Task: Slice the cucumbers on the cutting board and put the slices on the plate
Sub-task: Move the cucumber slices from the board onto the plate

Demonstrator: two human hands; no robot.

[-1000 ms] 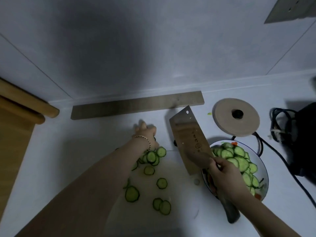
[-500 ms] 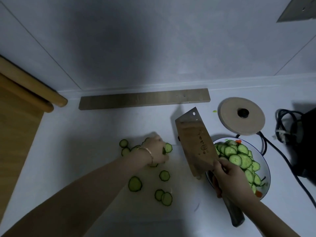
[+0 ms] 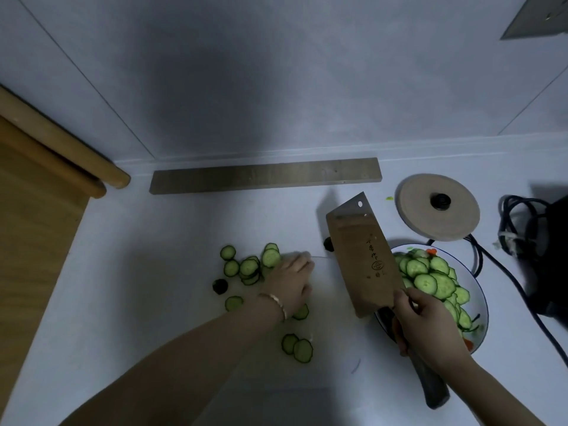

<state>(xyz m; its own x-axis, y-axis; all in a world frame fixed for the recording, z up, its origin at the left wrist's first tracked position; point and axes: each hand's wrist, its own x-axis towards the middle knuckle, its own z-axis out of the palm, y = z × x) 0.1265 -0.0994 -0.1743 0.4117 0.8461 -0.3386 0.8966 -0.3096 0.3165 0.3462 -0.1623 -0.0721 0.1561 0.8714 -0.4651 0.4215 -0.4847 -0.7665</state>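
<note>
White cutting board before the person; at its right, a blue-rimmed plate heaped with pale-green slices. The right hand grips the cleaver by its handle. Thin, dark-rimmed cucumber slices lie scattered on the board, touching and just left of the left hand, palm down, fingers relaxed.

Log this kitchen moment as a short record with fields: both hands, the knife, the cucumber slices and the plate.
left hand: rests on the cutting board, among loose slices
right hand: grips the cleaver handle, broad face toward camera
loose slices: cluster left of the left hand, a pair nearer the person
plate: right of the board, heaped with slices
end piece: dark, left of the cluster
whole cucumber: none visible
left to do: move loose slices to plate
</note>
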